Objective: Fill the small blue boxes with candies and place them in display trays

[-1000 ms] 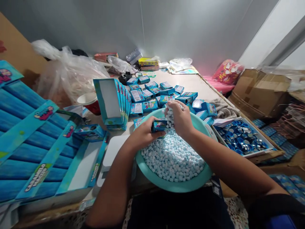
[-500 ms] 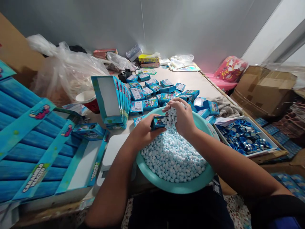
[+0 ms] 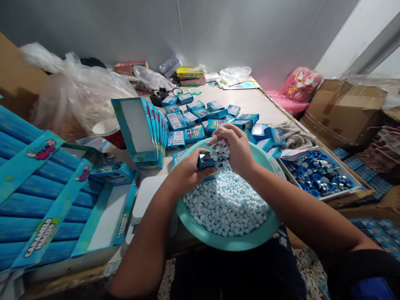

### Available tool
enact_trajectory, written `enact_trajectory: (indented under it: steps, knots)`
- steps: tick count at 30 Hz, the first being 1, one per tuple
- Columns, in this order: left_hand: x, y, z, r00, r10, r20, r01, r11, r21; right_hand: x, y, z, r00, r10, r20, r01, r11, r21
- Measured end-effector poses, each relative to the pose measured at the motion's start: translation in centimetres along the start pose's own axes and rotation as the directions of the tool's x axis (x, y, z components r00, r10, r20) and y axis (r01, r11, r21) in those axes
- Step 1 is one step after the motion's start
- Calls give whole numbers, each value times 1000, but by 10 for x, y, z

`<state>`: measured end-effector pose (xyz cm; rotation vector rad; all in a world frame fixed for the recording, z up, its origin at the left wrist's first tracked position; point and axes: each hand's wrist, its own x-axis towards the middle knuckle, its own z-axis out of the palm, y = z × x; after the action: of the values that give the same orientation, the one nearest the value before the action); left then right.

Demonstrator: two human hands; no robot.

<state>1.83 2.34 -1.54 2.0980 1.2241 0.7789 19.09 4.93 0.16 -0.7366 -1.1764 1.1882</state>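
A gray wall (image 3: 218, 37) spans the top of the frame behind a pale table (image 3: 250, 101). At the center, a small blue box (image 3: 204, 161) is gripped in the left hand (image 3: 184, 174), thumb and fingers on opposite sides. Just beside it, the right hand (image 3: 239, 152) has its fingers curled around a clump of pale pellets (image 3: 221, 150). Both hands are above a turquoise basin (image 3: 228, 243) full of similar pieces. Beyond its rim lie scattered blue boxes (image 3: 194, 134); upright blue cartons (image 3: 133, 133) stand left of center, a tray (image 3: 340, 193) of blue caps (image 3: 315, 173) at right.
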Motion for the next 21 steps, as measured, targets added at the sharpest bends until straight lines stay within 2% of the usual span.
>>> enact_trajectory:
  steps: [2,4,7,10,16,21]
  knots:
    - [-1,-1,-1,1000,11,3,-11,1000,3,-2,-1,0,996,-23,91,23,1000,1]
    - [-2,-1,-3,1000,19,-17,-19,1000,0,-5,-3,-2,978,-89,189,100,994,-53]
    - [-3,-3,-5,996,19,-89,-19,1000,1,-9,-10,-6,927,-145,346,248,929,-274]
    - [-4,-4,-5,994,-8,-112,7,1000,-10,-9,-16,-14,885,-100,455,320,840,-437]
    - [-3,-4,-3,992,-10,-125,9,1000,-10,-3,-19,-30,882,-64,466,378,687,-621]
    - [-3,-4,-2,994,-7,-112,8,1000,8,-1,-21,-41,853,-44,519,442,589,-677]
